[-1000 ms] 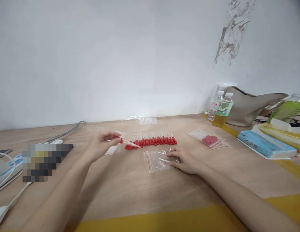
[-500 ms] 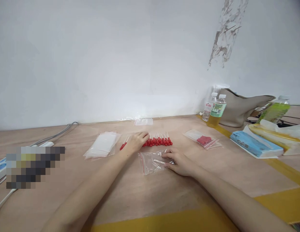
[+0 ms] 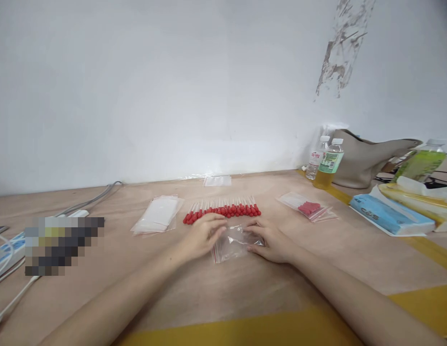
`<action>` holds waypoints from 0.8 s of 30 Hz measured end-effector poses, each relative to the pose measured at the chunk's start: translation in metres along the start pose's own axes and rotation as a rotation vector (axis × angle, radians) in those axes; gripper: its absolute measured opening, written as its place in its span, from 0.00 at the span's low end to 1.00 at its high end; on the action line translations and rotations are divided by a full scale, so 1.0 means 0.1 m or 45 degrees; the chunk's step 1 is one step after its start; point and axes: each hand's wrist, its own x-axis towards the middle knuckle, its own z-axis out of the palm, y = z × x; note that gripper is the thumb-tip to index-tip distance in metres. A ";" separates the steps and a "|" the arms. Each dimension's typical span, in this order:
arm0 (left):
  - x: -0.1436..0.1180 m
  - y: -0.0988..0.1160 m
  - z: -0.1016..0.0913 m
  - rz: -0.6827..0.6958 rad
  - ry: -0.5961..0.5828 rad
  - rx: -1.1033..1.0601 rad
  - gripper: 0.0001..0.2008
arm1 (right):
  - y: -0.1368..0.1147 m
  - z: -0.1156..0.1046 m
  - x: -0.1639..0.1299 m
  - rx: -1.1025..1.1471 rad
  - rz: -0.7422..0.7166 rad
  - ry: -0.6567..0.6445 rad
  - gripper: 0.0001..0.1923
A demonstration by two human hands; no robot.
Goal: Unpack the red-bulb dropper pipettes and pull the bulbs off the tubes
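Observation:
A small clear zip bag [image 3: 235, 244] with a red seal line lies on the wooden table [image 3: 223, 288]. My left hand [image 3: 202, 235] rests on its left edge, fingers curled onto the plastic. My right hand [image 3: 272, 240] holds its right side between thumb and fingers. Just beyond both hands lies a row of thin sticks with red tips [image 3: 223, 210], side by side. A stack of empty clear bags [image 3: 157, 214] lies to the left of the row.
A filled bag with red tips [image 3: 308, 208] lies at the right. Two bottles [image 3: 326, 163], a beige bag [image 3: 371, 158], a blue packet [image 3: 389, 216] and yellow packs crowd the far right. Cables and a power strip [image 3: 14, 240] lie at the left. A white wall stands behind.
My left hand, which held one red-tipped stick up at the left, went to the row of sticks and then came down onto the left edge of the clear bag. My right hand stayed on the bag.

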 end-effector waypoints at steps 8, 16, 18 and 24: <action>-0.39 -0.12 0.17 0.050 -0.562 0.072 0.27 | -0.02 0.00 0.00 -0.034 0.041 -0.491 0.34; -0.42 -0.13 0.15 -0.089 -0.355 -0.186 0.27 | 0.02 -0.11 -0.01 -0.058 0.088 -0.543 0.36; -0.39 -0.15 0.19 -0.260 -0.171 -0.390 0.23 | 0.11 -0.21 0.01 -0.080 0.149 -0.294 0.29; -0.30 -0.18 0.31 -0.670 -0.061 -0.530 0.26 | 0.75 -0.54 -0.09 -0.740 0.814 0.315 0.19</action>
